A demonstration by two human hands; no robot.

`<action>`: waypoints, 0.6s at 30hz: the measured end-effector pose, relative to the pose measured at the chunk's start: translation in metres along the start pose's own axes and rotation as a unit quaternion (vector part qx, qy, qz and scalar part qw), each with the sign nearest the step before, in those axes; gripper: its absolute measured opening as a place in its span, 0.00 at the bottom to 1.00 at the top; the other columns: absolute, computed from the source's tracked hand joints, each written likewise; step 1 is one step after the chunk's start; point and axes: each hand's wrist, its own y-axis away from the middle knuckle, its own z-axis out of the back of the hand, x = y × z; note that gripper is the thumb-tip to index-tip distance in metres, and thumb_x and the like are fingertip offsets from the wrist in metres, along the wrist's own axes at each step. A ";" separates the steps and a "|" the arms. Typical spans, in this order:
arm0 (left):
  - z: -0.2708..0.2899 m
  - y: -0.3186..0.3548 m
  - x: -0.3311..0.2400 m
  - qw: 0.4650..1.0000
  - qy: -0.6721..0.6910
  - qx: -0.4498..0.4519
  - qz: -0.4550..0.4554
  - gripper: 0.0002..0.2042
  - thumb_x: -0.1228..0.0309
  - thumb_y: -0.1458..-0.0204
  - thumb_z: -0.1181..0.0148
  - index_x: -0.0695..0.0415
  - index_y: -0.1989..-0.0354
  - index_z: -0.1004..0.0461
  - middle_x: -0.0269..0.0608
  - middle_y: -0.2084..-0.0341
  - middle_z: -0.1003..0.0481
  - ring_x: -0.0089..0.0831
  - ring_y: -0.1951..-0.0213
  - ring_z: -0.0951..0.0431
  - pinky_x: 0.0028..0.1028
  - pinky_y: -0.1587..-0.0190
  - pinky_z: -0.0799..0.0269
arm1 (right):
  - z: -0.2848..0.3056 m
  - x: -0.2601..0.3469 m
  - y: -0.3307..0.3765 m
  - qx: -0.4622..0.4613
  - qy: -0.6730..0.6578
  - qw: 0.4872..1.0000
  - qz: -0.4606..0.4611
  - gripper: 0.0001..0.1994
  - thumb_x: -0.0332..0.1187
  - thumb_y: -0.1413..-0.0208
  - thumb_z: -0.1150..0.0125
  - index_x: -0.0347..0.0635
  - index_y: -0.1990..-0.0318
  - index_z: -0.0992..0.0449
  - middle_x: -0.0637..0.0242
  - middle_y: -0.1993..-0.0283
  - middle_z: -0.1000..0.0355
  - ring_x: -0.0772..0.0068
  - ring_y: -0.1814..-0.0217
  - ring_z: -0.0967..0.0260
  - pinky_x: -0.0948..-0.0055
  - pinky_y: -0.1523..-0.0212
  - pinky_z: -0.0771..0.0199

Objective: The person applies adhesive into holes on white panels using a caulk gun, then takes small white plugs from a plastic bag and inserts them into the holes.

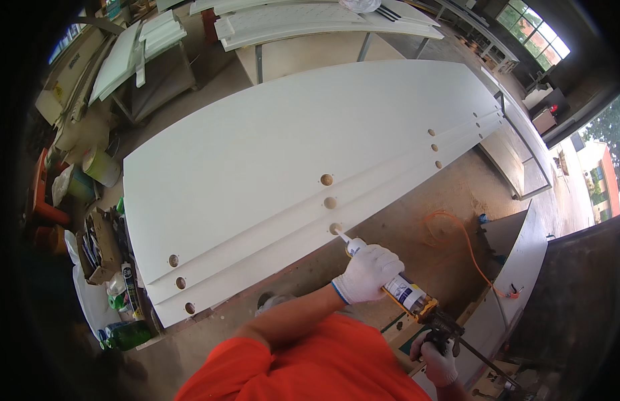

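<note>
A caulking gun [427, 311] loaded with a white and blue sealant tube [403, 292] lies across both my hands. My left hand [370, 273], in a white knit glove, wraps round the front of the tube near its nozzle. My right hand [438, 361], gloved too, grips the gun's handle and trigger. The nozzle tip meets a round hinge hole [335, 228] near the edge of the nearest white panel [256, 281]; whether it touches the hole's bottom I cannot tell. More white panels [256, 147] are stacked stepwise behind, each with a row of round holes along its edge.
At the left end stand a box of tools [102, 244], a green bottle [127, 334] and a pale bucket [101, 167]. An orange hose [467, 234] trails over the floor to the right. Another table of white boards [310, 23] stands at the back.
</note>
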 end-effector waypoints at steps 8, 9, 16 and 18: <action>-0.031 -0.006 0.020 0.995 -0.056 -0.057 0.061 0.21 0.71 0.64 0.28 0.51 0.57 0.24 0.40 0.61 0.20 0.44 0.61 0.17 0.44 0.57 0.21 | 0.049 -0.002 -0.057 0.037 -0.051 0.994 -0.088 0.09 0.27 0.37 0.45 0.40 0.72 0.25 0.69 0.74 0.26 0.76 0.72 0.29 0.72 0.69 0.29; -0.032 -0.008 0.021 0.994 -0.060 -0.059 0.069 0.21 0.71 0.64 0.28 0.51 0.57 0.24 0.41 0.61 0.20 0.45 0.60 0.17 0.44 0.55 0.21 | 0.054 0.002 -0.062 0.045 -0.046 0.992 -0.105 0.10 0.28 0.36 0.44 0.40 0.72 0.25 0.70 0.74 0.26 0.76 0.72 0.29 0.72 0.69 0.29; -0.036 -0.015 0.016 0.989 -0.066 -0.077 0.108 0.22 0.70 0.65 0.27 0.52 0.57 0.24 0.41 0.61 0.21 0.45 0.58 0.17 0.44 0.52 0.21 | 0.081 0.036 -0.074 0.097 0.012 0.992 -0.074 0.05 0.30 0.35 0.38 0.39 0.59 0.21 0.74 0.69 0.24 0.78 0.69 0.28 0.70 0.65 0.25; -0.031 -0.017 0.014 0.988 -0.069 -0.079 0.117 0.22 0.69 0.65 0.27 0.52 0.57 0.24 0.41 0.61 0.21 0.45 0.58 0.17 0.44 0.52 0.21 | 0.083 0.056 -0.076 0.101 -0.002 0.988 -0.118 0.06 0.27 0.35 0.44 0.38 0.59 0.21 0.70 0.66 0.23 0.76 0.64 0.25 0.70 0.60 0.23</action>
